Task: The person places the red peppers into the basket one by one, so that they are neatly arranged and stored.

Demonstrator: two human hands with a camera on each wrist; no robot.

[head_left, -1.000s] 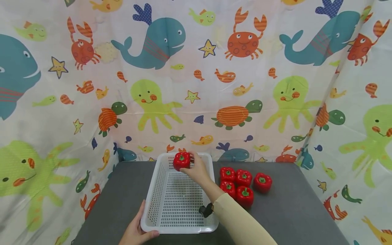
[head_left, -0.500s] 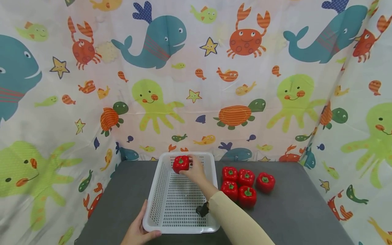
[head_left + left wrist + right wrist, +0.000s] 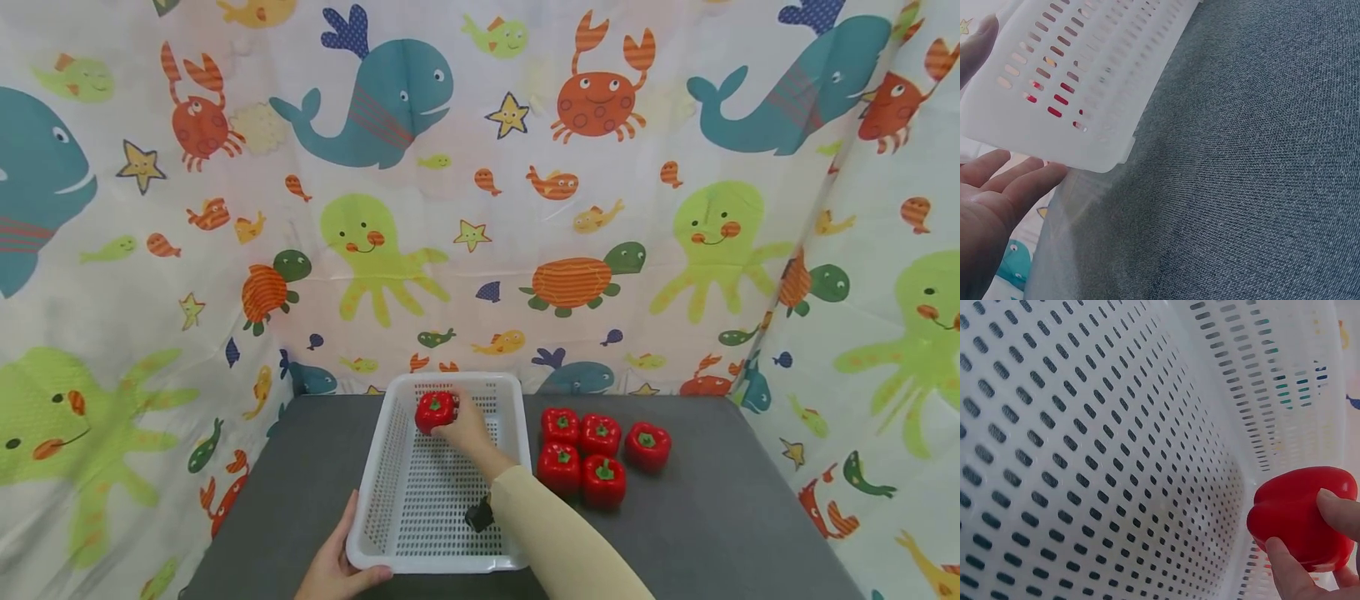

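A red bell pepper (image 3: 434,413) is gripped by my right hand (image 3: 467,425) inside the white perforated plastic basket (image 3: 431,508), toward its far left corner. In the right wrist view, the thumb and fingertips press on the sides of the glossy pepper (image 3: 1294,509), close over the basket floor. My left hand (image 3: 341,560) holds the basket's near left corner, with the thumb along the front wall and the fingers along the left side. The left wrist view shows fingers (image 3: 1029,181) against the basket's outer wall (image 3: 1041,134).
Several red bell peppers (image 3: 558,467) stand in a group right of the basket, with one pepper (image 3: 647,447) slightly apart at their right. All stand on a dark grey tabletop (image 3: 720,517). A curtain (image 3: 480,192) printed with sea animals surrounds the table on three sides.
My right hand has lowered the bell pepper deeper into the basket and shifted it slightly left and nearer. My left hand has stayed at the basket corner.
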